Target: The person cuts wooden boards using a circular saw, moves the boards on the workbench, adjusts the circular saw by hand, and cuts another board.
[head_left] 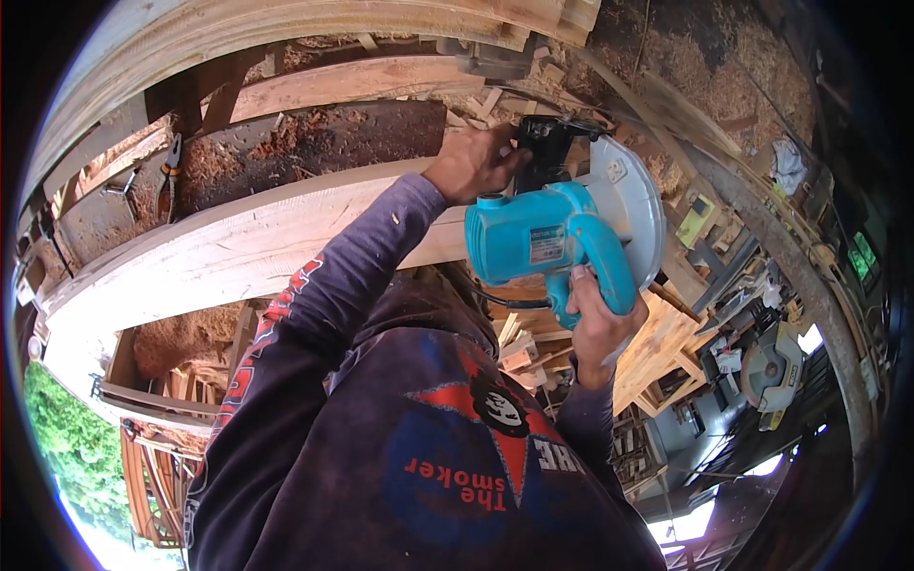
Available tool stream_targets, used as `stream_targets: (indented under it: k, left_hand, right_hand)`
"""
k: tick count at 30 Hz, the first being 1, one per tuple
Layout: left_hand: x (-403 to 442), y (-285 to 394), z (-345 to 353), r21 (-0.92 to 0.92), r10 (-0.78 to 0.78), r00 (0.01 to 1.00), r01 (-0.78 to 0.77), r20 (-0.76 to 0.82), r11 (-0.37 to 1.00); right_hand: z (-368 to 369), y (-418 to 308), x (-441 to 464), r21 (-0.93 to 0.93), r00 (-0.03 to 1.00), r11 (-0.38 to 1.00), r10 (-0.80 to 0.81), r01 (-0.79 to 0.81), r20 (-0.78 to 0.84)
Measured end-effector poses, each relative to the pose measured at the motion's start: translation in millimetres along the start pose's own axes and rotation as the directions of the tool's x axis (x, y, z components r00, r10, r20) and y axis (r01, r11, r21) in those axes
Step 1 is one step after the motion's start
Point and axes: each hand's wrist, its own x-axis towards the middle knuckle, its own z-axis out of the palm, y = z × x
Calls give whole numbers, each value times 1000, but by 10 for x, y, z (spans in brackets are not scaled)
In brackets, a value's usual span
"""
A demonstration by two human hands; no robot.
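Note:
A teal circular saw with a pale grey blade guard and a black base is held up at the right end of a long light timber. My right hand is wrapped round its rear handle. Level with the black base, my left hand has its fingers curled against that part, in front of the motor. A dark cord runs from the saw toward my body. I cannot see the blade itself behind the guard, nor whether the saw touches the timber.
Pliers lie at the left on a dark, sawdust-covered plank. More boards run beyond it. Offcuts and shavings cover the ground at upper right. A mitre saw stands farther right, near a light wooden panel.

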Motion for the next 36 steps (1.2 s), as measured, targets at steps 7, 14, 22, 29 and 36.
stream_targets:
  k: [7, 14, 22, 29, 36]
  left_hand:
    - [-4, 18, -96, -35, -33, 997, 36, 64, 999]
    - [6, -1, -150, -170, -103, 984, 127, 144, 977]
    - [-7, -231, 7, -349, 32, 999, -43, -37, 936]
    - [-8, -301, 34, -512, -52, 984, -43, -170, 858]
    - [-84, -255, 232, -683, -247, 966, 130, -77, 719]
  right_hand:
    - [-2, 41, 87, -143, 980, 970, -199, 198, 9]
    - [-38, -28, 231, -29, 999, 999, -31, 32, 6]
    - [-145, -144, 539, -126, 983, 975, -177, 181, 43]
    - [-247, -164, 540, 243, 981, 960, 164, -136, -101]
    - [-887, -95, -263, 295, 893, 892, 406, -342, -194]
